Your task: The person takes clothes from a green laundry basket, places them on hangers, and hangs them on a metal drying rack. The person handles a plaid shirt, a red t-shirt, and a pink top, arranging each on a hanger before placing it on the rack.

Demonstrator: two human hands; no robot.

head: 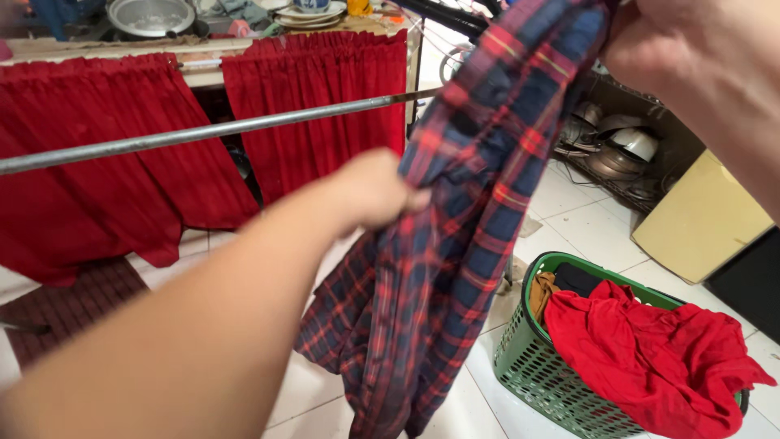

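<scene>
Two hands hold up a plaid shirt

The left hand [370,191], arm stretched to the frame centre, pinches the plaid shirt [455,244] closed. The right hand [691,61], upper right, grips its top. The shirt hangs in the middle, before a metal rod [203,132], above the green laundry basket [536,366].

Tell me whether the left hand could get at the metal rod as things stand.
Probably not at once: the left hand is gripping the plaid shirt. The path looks free, though; the metal rod runs bare just beyond it, with only the red curtains behind.
</scene>
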